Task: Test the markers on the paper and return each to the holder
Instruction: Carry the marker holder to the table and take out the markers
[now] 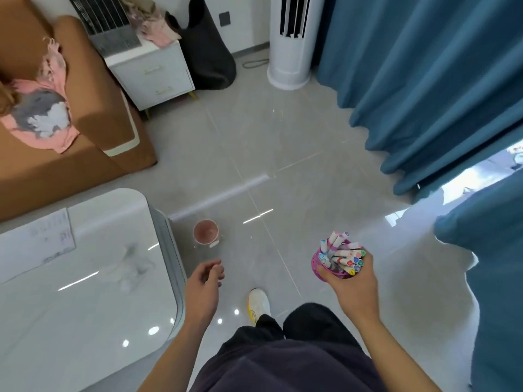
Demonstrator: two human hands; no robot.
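i see a glossy white table (85, 292). right of it, a magenta lattice holder (315, 260) carries white markers (346, 253) with blue, green, red and yellow caps. beside its corner, a pink cup (205, 232), possibly speckled. beyond it, teal curtains (424, 80).

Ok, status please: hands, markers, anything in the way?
Right hand grips holder, markers inside. Left hand empty, open. Paper on table; cup on floor beside it.

Left hand (204, 281) out forward, fingers loosely curled, holding nothing. Right hand (352, 288) out ahead, thumb and fingers wrapped round holder (318, 261), gripping from below. Both forearms bare, extended forward, well apart.
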